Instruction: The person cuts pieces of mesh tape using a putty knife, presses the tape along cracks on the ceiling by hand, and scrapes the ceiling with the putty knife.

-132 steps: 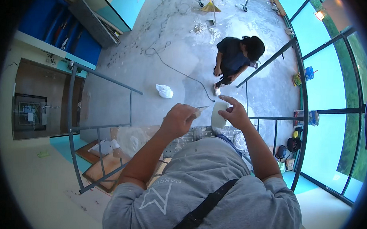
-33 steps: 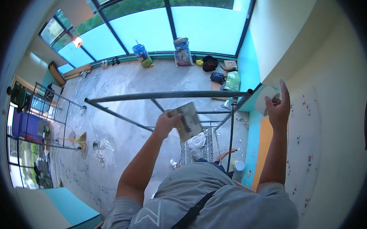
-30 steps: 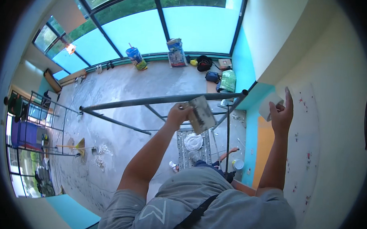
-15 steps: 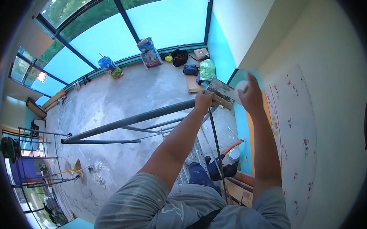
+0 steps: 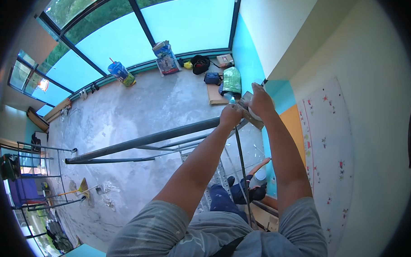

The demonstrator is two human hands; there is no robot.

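Note:
My left hand (image 5: 232, 115) is closed around the end of a flat, stained tool with a wooden edge (image 5: 254, 120), just beyond the end of a thick grey scaffold tube (image 5: 150, 140). My right hand (image 5: 262, 102) is up against that tool, its fingers bent around a pale rounded thing (image 5: 254, 114) that is mostly hidden, so its kind is unclear. Both hands are close together in front of the turquoise wall (image 5: 279, 95), with my arms stretched forward.
Below on the right, another person (image 5: 255, 193) in dark clothes reaches toward the wall, near a white round thing (image 5: 260, 175). A perforated metal platform (image 5: 218, 176) lies under me. Bags (image 5: 167, 63) and a green bundle (image 5: 232, 79) stand by the windows. A wheeled frame (image 5: 41, 177) is at left.
My right hand has come left and down from the wall to the tool in my left hand. The flat metal face seen before is now mostly covered. My left hand has barely moved.

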